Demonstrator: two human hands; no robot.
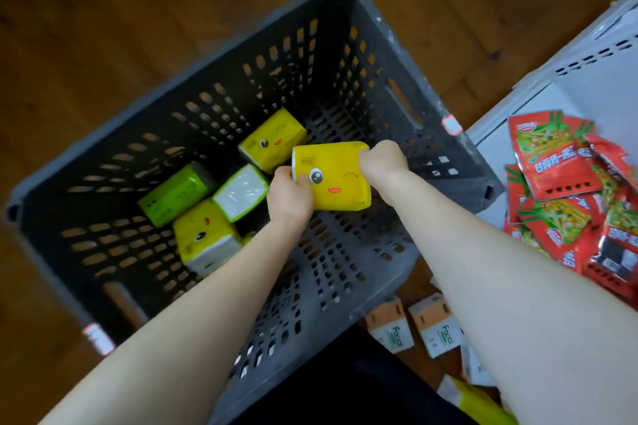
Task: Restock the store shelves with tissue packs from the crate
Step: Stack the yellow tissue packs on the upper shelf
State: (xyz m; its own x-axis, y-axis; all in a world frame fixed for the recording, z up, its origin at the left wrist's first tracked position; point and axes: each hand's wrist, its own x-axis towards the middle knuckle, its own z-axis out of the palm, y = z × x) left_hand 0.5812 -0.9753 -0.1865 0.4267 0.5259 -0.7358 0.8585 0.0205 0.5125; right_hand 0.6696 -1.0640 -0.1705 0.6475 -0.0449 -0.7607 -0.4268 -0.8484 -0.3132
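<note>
— Over the crate (407,55), what are the hands doing?

— Both grip one yellow tissue pack (333,179), the one with a winking cartoon face. The left hand (290,197) is closed on its lower left corner, thumb across the front beside the printed eye. The right hand (383,160) is closed over its upper right end, so the pack lies between the two hands, held above the crate's perforated floor.

— And the remaining packs?

— Four lie loose on the crate floor, left of the hands: another yellow pack (272,140) just behind the held one, a green pack (176,195), one standing on end with its white side up (241,191), and a yellow one (205,238) nearest the left forearm.

— Anything outside the crate?

— Red snack packets (566,183) piled on a white shelf (587,86) to the right, and orange-topped boxes (435,328) on the wooden floor (103,28).
</note>
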